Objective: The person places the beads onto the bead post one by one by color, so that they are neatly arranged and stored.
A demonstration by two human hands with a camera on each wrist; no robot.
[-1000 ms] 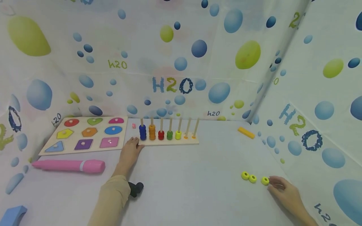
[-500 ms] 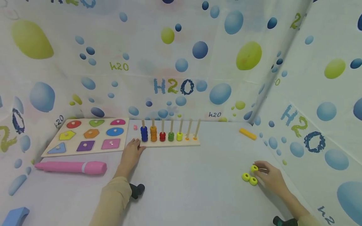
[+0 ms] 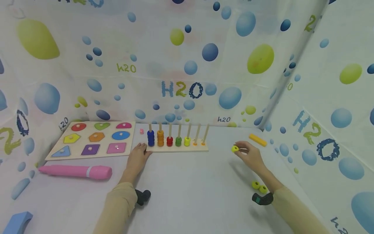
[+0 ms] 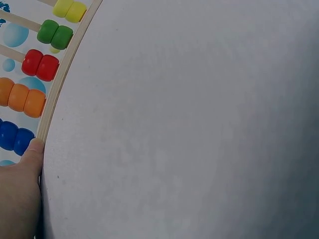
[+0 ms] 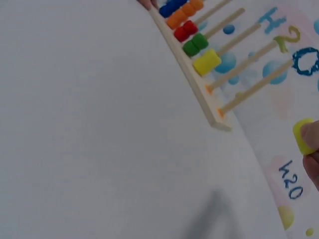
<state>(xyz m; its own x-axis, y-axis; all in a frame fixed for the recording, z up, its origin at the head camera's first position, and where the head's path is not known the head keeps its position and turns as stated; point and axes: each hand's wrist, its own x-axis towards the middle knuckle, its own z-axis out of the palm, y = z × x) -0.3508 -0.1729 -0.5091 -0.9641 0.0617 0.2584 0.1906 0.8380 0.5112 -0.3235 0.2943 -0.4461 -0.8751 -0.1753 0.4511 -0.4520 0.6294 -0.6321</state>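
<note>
- Pinching a yellow ring (image 3: 235, 149) between fingertips, our right hand (image 3: 250, 156) holds it lifted above the desk (image 3: 190, 188), to the right of the peg board's end.
- In the right wrist view we see that same ring at the frame's right edge, under a fingertip (image 5: 311, 133), apart from the nearest bare peg.
- We rest our left hand (image 3: 137, 159) flat on the desk with fingers extended, its grip closed on nothing; the fingertips touch the left front corner of the peg board (image 3: 178, 149).
- The left wrist view confirms one fingertip (image 4: 34, 149) pressed against the wooden edge, just by the blue beads (image 4: 15, 138).
- On the board we count stacks from left to right: blue, orange (image 3: 160, 138), red (image 3: 169, 141), green (image 3: 178, 141) and yellow-green (image 3: 187, 141); the two pegs at the right end stand without any stack.
- Two more yellow rings (image 3: 259, 186) lie side by side on the desk near our right forearm.
- Farther out, a shape puzzle (image 3: 93, 139) lies left of the peg board, a pink pen-shaped toy (image 3: 76, 171) in front of it, a blue block (image 3: 14, 222) at the lower left corner, and a yellow bar (image 3: 257, 140) near the right wall.
</note>
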